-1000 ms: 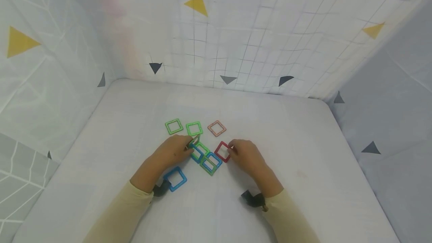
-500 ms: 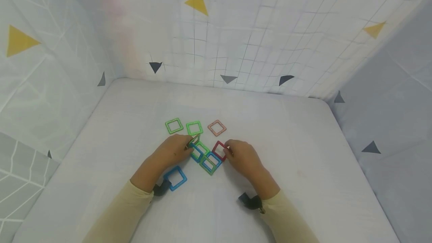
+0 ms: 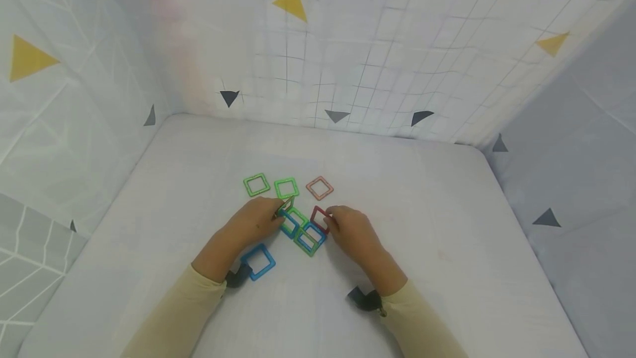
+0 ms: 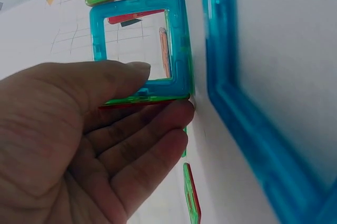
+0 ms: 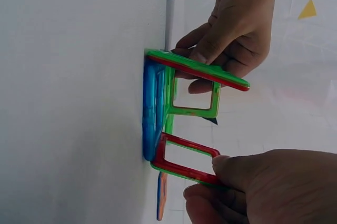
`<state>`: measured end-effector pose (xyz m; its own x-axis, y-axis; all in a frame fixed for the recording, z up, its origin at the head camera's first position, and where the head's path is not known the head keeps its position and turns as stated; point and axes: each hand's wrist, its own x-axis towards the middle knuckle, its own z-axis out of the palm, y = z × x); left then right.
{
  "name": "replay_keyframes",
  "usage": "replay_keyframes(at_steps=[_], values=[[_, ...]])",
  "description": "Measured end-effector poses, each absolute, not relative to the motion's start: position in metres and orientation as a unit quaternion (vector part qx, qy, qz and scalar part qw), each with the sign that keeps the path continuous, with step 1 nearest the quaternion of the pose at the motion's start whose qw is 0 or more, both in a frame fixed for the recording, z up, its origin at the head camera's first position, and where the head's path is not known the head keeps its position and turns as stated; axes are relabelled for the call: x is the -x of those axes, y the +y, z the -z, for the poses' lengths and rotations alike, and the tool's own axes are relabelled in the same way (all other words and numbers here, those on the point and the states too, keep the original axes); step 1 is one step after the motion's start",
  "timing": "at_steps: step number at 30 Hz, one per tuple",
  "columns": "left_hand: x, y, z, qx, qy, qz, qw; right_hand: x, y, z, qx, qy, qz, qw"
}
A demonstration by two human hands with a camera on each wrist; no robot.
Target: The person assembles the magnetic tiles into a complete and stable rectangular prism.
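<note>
My left hand (image 3: 255, 220) is at the left side of a small structure of square magnetic tile frames. Its thumb lies against an upright blue magnetic tile (image 4: 181, 45), and its fingers rest by a green tile edged in red. A green tile (image 5: 197, 69) stands out from the flat blue tile (image 5: 151, 103) in the right wrist view, with another green one behind. From the right, my right hand (image 3: 355, 233) pinches a red magnetic tile (image 5: 192, 173) between thumb and fingers. The red tile stands tilted, its lower edge right at the flat blue tile.
A loose blue tile (image 3: 267, 253) lies beside my left wrist. Behind the structure lie two green tiles, one farther left (image 3: 253, 177), and an orange tile (image 3: 327, 182). White patterned walls (image 3: 377, 70) enclose the white table (image 3: 447, 209) at the back and sides.
My right hand has moved left with the red tile, bringing it up against the structure and tilting it more upright. My left hand has stayed in place.
</note>
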<state>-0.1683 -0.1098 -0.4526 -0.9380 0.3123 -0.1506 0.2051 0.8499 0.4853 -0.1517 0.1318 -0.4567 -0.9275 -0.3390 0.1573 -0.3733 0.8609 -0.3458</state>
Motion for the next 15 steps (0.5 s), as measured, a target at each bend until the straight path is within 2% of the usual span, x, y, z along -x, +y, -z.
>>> replay_keyframes(at_steps=[5,15], values=[[0.1683,-0.1095,0.4534,-0.132,0.955,-0.24,0.116,0.1501,0.1287,0.4592,-0.186,-0.957,-0.215,0.062],[0.1694,-0.1065,0.4543,-0.129,0.956,-0.23,0.126,0.1503,0.1251,0.4668,-0.171,-0.951,-0.253,0.037]])
